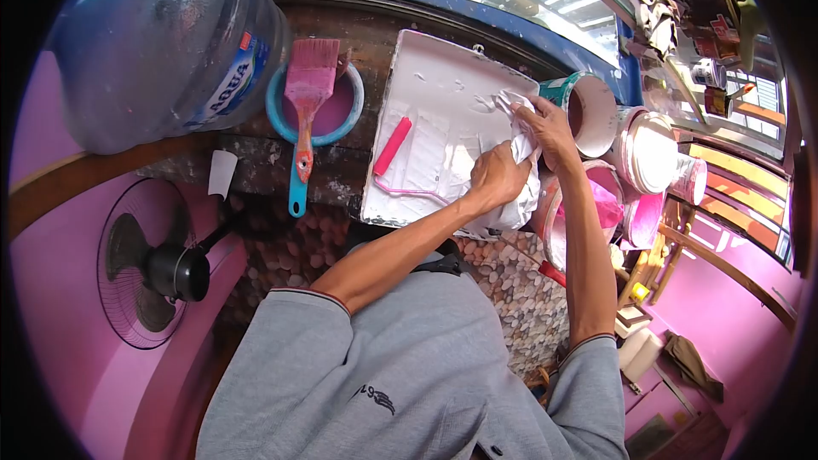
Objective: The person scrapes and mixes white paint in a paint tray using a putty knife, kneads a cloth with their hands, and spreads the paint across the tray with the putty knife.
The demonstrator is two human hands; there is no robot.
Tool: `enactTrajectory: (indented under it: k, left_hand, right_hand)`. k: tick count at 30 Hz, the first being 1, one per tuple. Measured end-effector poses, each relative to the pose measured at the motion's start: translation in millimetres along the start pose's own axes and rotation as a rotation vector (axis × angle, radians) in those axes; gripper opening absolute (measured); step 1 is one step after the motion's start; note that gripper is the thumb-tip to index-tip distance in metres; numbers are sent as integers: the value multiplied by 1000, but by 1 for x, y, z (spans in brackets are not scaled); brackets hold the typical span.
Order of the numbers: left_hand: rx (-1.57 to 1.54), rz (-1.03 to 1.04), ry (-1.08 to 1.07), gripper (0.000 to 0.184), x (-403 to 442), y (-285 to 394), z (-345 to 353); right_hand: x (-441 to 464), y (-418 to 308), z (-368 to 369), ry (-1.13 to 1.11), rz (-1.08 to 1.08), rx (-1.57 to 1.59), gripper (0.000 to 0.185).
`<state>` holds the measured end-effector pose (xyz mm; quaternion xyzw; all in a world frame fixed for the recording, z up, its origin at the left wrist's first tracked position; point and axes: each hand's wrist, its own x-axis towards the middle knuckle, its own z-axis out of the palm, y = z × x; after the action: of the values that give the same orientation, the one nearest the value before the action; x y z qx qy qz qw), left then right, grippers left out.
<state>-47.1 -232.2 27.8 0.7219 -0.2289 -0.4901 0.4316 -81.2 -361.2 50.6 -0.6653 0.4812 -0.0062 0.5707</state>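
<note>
Both hands grip a crumpled white cloth [521, 196] over the right side of a white paint tray [477, 68]; its exact material is hard to tell. My left hand [498, 175] has its fingers closed on the cloth's middle. My right hand [548, 129] pinches its upper part, near the tray's right rim. A small pink paint roller [394, 145] with a pink wire handle lies in the tray, left of my hands. White paint smears coat the tray.
Left of the tray, a wide pink-stained brush [308, 89] rests across a blue-rimmed tub [275, 106]. A large water bottle [170, 43] stands beyond. Several paint buckets [643, 149] crowd the right side. A black fan [175, 273] is at lower left.
</note>
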Motion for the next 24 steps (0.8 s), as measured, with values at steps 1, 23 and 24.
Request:
enactTrajectory:
  k: [1,23,24]
  left_hand:
    - [8,6,-2,54,-3,1,-1]
    - [91,203,242,37,-88,16,-33]
    - [64,177,249,41,-96,17,-36]
  right_hand:
    - [-6,-1,-2,-25,-17,92,35]
    - [-124,2,-29,-242,-503,590,30]
    - [-129,0,-25,-247,-536,568,30]
